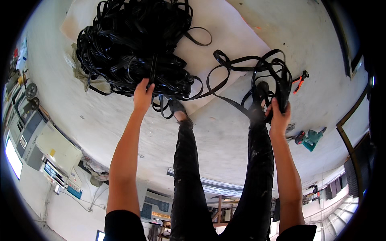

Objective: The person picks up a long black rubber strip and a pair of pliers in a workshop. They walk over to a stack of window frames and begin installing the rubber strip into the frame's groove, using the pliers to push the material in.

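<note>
A big tangled heap of glossy black flat strip [128,44] lies on a pale sheet [225,24] at the upper left. At the near edge of this heap, my left hand [143,94] has its thumb and fingers closed on a strand of the strip. Over by my right foot, my right hand [279,114] grips a smaller bunch of looped black strip [284,86]. A slack length runs between the heap and that bunch. Loops partly hide my right shoe. What the strip is made of I cannot tell for sure.
Right of the bunch, pliers with orange handles [299,82] lie on the grey floor [217,140]. A green power tool [313,139] lies nearer. Crumpled clear plastic [79,68] pokes out left of the heap. Machines and a cabinet [59,146] stand at the left rim.
</note>
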{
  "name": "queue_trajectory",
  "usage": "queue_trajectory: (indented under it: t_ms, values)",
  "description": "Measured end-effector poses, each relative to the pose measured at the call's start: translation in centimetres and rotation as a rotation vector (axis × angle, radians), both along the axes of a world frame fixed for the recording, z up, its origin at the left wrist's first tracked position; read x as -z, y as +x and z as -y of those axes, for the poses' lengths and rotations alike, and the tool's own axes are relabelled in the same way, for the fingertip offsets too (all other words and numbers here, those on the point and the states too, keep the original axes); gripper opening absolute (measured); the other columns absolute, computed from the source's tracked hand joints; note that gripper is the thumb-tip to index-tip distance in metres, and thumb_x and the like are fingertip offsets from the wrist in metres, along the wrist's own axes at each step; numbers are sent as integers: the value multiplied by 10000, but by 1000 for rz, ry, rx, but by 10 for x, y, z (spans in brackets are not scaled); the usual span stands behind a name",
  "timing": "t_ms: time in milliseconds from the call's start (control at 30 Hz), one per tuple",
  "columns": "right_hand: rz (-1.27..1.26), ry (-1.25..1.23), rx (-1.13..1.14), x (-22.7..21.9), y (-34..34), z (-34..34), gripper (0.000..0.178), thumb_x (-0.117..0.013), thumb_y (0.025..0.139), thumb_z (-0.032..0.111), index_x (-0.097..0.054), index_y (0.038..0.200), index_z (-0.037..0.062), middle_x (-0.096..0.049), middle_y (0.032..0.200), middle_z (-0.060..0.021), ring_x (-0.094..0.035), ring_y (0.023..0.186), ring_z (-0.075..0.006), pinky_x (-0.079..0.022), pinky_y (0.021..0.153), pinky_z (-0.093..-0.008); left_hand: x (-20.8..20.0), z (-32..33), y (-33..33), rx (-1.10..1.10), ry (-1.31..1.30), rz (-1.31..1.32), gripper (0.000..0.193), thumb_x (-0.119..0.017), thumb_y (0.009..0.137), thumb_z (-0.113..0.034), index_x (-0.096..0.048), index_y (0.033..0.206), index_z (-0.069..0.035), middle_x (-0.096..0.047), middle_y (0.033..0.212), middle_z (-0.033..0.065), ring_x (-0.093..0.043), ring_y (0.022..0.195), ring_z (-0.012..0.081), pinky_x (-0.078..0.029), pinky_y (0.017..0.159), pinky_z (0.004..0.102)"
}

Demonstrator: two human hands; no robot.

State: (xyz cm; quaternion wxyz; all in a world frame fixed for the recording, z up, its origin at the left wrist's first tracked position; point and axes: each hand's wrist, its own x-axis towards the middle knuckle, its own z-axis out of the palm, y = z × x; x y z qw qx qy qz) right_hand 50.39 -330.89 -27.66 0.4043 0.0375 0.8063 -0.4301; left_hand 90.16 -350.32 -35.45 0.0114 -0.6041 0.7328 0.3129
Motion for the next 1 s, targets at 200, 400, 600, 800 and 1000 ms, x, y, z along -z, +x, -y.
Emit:
queue_trajectory:
  t_ms: [200, 400, 600, 800, 1000]
  values:
    - [24, 6, -146, -1, 10, -20, 164, -603, 862, 105, -508, 960, 14, -535, 629, -16, -511, 514, -92, -421, 478, -230, -182, -24, -35, -450, 580, -151, 247, -447, 948, -215, -495, 825, -5, -463, 577, 31, -451, 524, 102, -386, 490, 256]
    - [-143, 73, -393, 14, -11, -17, 323, -578, 783, 3, -501, 1097, 5, -573, 641, -46, -541, 498, -100, -440, 477, -250, -349, -71, -102, -751, 761, -282, 268, -424, 955, -259, -398, 842, -17, -407, 554, 32, -451, 504, 124, -462, 597, 312]
    - [-496, 334, -856, 45, -36, -11, 590, -678, 707, 90, -436, 1234, -14, -613, 968, -195, -610, 874, -319, -481, 754, -401, -283, -97, -95, -806, 783, -392, 166, -440, 944, -163, -445, 960, 1, -507, 735, 78, -514, 736, 172, -425, 780, 322]
    - [-207, 248, -1512, 79, -31, -23, 715, -756, 591, 300, -477, 1230, 140, -582, 988, -187, -555, 992, -351, -481, 816, -426, -222, -102, -116, -570, 639, -243, 159, -499, 916, -136, -492, 1016, -13, -582, 896, 66, -542, 860, 135, -408, 829, 279]
    - [-186, 130, -650, 130, -140, -61, 280, -634, 765, 249, -630, 993, 87, -656, 830, -124, -628, 808, -303, -492, 710, -372, -173, -167, -122, -540, 629, -213, 167, -506, 910, -109, -519, 1039, -4, -589, 956, 66, -550, 923, 141, -393, 873, 281]
